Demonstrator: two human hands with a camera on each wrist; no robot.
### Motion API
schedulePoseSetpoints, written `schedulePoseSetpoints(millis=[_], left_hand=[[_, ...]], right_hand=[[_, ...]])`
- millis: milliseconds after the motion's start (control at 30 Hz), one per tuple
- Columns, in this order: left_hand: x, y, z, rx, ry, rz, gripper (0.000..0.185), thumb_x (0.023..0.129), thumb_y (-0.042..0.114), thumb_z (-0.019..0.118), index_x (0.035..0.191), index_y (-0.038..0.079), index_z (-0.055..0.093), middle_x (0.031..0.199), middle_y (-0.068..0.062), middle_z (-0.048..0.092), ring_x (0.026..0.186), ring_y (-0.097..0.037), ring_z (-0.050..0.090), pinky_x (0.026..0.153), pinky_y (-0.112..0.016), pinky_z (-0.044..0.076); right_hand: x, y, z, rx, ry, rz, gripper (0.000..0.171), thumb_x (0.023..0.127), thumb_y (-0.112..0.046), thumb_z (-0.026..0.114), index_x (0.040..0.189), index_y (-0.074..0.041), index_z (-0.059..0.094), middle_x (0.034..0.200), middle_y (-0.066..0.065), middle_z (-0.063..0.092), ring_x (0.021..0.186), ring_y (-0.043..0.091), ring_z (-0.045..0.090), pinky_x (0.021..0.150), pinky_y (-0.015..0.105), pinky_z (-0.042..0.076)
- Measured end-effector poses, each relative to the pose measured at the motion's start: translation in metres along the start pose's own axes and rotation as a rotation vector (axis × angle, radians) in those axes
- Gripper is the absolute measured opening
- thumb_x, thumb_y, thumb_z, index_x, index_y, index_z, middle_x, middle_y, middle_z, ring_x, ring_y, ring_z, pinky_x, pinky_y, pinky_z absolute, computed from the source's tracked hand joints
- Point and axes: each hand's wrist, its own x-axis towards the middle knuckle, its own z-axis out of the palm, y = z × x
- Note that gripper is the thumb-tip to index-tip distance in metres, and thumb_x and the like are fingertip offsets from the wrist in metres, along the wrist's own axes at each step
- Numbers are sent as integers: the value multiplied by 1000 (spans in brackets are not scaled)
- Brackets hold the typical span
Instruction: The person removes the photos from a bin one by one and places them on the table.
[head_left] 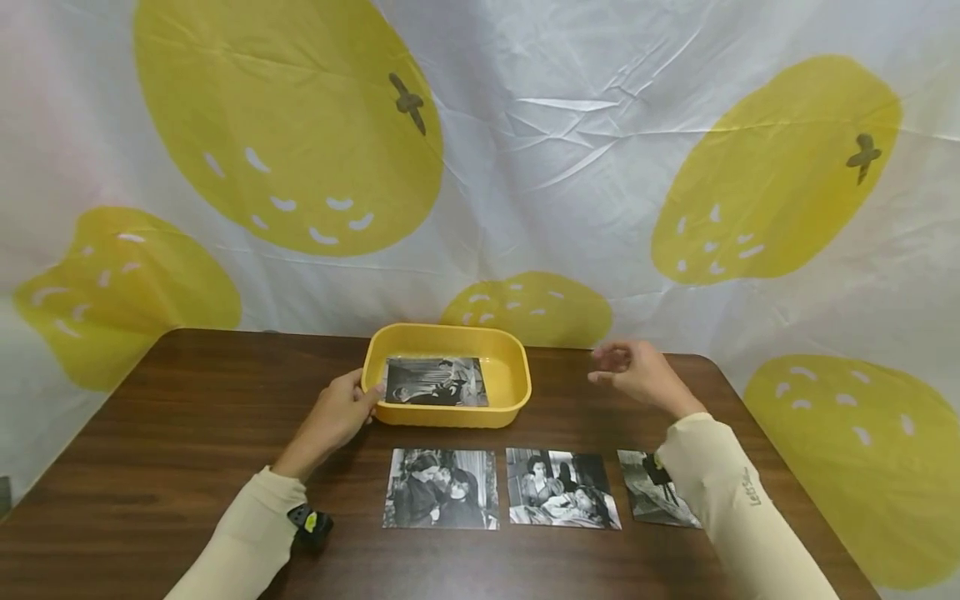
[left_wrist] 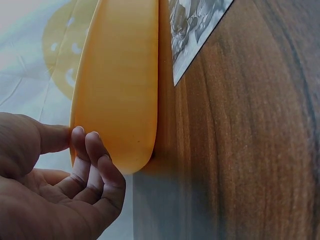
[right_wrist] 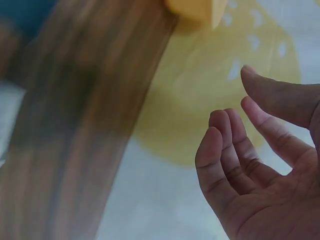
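I see one photo (head_left: 436, 382) lying in the yellow tray (head_left: 517, 392). Three more photos (head_left: 441, 489) lie in a row on the counter (head_left: 187, 433). My left hand (head_left: 339, 414) touches the tray's edge with loose fingers. My right hand (head_left: 637, 372) hangs open, holding nothing.

On the bench (head_left: 150, 433): a tray (head_left: 447, 342) near the far edge, about midway between the left and right edges. In the tray: one photo (head_left: 436, 382), lying flat. Before the tray, toward the near edge: three photos in a row, the left photo (head_left: 441, 488), the middle photo (head_left: 561, 487) just right of it, the right photo (head_left: 651, 498) farthest right, partly under a sleeve (head_left: 731, 500). Left grip (head_left: 337, 414) touching the tray's left end; right grip (head_left: 637, 371) right of the tray, apart from it. Behind the far edge: a hanging cloth (head_left: 525, 150).
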Motion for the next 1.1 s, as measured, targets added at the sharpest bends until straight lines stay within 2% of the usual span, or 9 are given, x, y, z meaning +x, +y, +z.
schedulePoseSetpoints(millis=[167, 400, 667, 900, 1100], left_hand=[[-1, 0, 0, -6, 2, 0, 37, 105, 16, 55, 132, -9, 53, 74, -8, 59, 62, -16, 53, 54, -28, 41], [-3, 1, 0, -4, 4, 2, 36, 106, 16, 55, 131, -9, 54, 72, -6, 58, 62, -16, 53, 52, -27, 39], [-3, 3, 2, -14, 9, -5, 35, 106, 16, 55, 130, -8, 55, 72, -7, 59, 62, -15, 53, 53, -27, 40], [-4, 4, 2, -15, 10, -7, 35, 105, 16, 56, 130, -9, 55, 72, -7, 59, 62, -17, 55, 54, -28, 41], [-4, 3, 3, -23, 11, 0, 37, 105, 15, 56, 133, -10, 53, 72, -7, 59, 63, -19, 55, 54, -28, 41]], right_hand=[[26, -39, 14, -21, -58, -56, 36, 89, -14, 78, 118, 3, 67, 114, 26, 67, 99, 38, 67, 83, 47, 55], [55, -77, 44, -86, -181, -121, 43, 89, -20, 81, 124, 0, 67, 118, 21, 67, 107, 36, 65, 89, 48, 54], [75, -96, 89, -162, -320, -141, 56, 86, -23, 84, 130, 3, 62, 127, 22, 64, 120, 36, 59, 102, 48, 46], [87, -104, 124, -243, -361, -172, 66, 83, -23, 86, 135, 6, 58, 135, 20, 60, 126, 35, 56, 106, 43, 43], [89, -107, 137, -254, -384, -109, 72, 81, -27, 88, 139, 2, 56, 140, 16, 58, 129, 32, 54, 108, 43, 42]])
